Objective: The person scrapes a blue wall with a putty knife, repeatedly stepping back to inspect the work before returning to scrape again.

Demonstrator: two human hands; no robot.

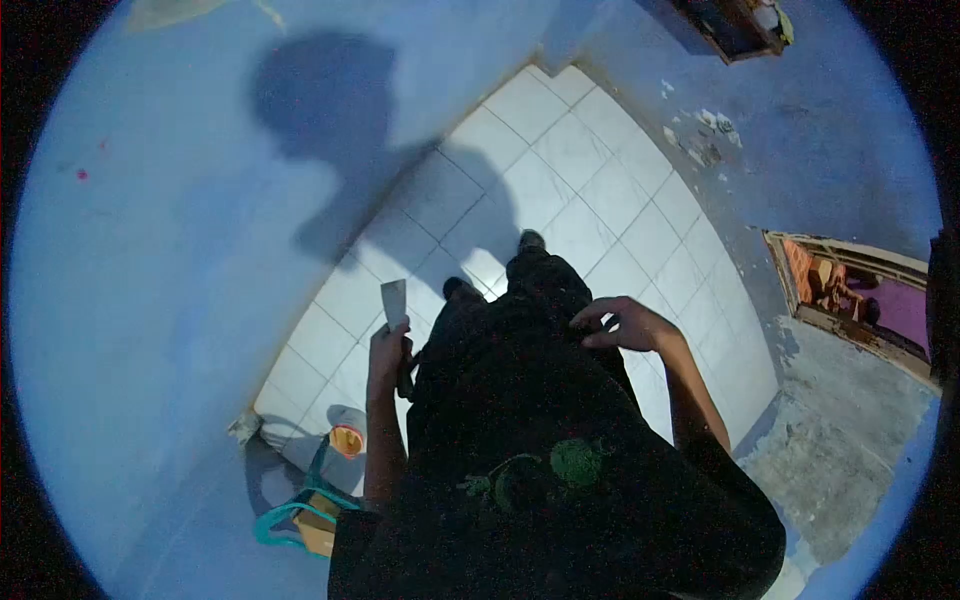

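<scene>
My left hand (387, 352) is closed around the dark handle of a scraper-like tool (394, 302), whose flat pale blade points up, away from me. The tool is beside my left leg, above the white tiled floor. My right hand (617, 324) is by my right thigh, its fingers curved and apart with nothing between them, the fingertips near or against the dark trousers. Whether they touch the cloth I cannot tell.
Blue walls (180, 250) rise on both sides of the tiled floor (580, 180). At the lower left are a round container (346, 441) and a teal chair (275, 525) with a cardboard box (318, 527). At the right, an opening (855, 300) and peeling plaster (835, 460).
</scene>
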